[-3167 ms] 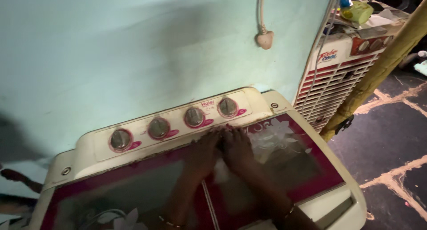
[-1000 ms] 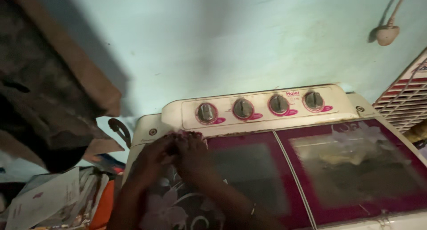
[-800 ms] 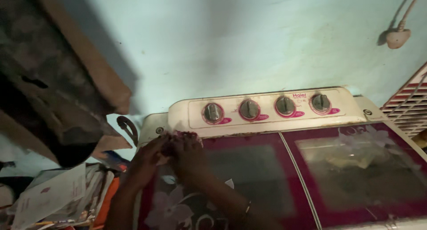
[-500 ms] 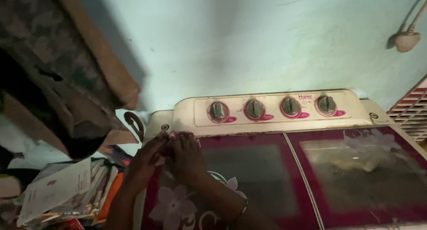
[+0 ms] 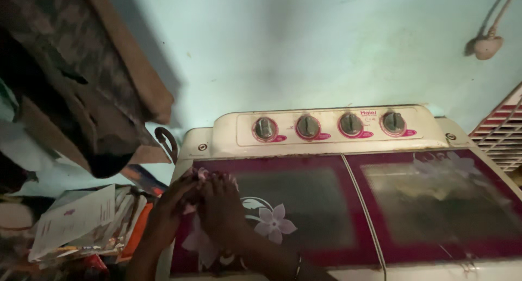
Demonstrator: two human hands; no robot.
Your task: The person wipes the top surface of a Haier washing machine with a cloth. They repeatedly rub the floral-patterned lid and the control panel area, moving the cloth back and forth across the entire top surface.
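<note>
A twin-tub washing machine with a cream body (image 5: 446,128) has two dark pink see-through lids. My left hand (image 5: 173,196) and my right hand (image 5: 220,205) are pressed side by side on the left lid (image 5: 304,205), near its left edge. Between the fingers a small pale pink cloth (image 5: 200,174) shows; both hands bear down on it. A white flower print (image 5: 273,222) lies just right of my right hand. Several round knobs sit on the control panel (image 5: 326,126) behind the lids.
The right lid (image 5: 440,199) shows laundry beneath. A stack of papers (image 5: 76,221) lies left of the machine, under a dark hanging bundle (image 5: 70,79). A white slatted cooler (image 5: 503,134) stands at the right. A plug (image 5: 485,46) dangles on the wall.
My hands slid from the seam between the two lids to the left lid's back left corner. Over the last second they moved down its left edge, uncovering the flower print.
</note>
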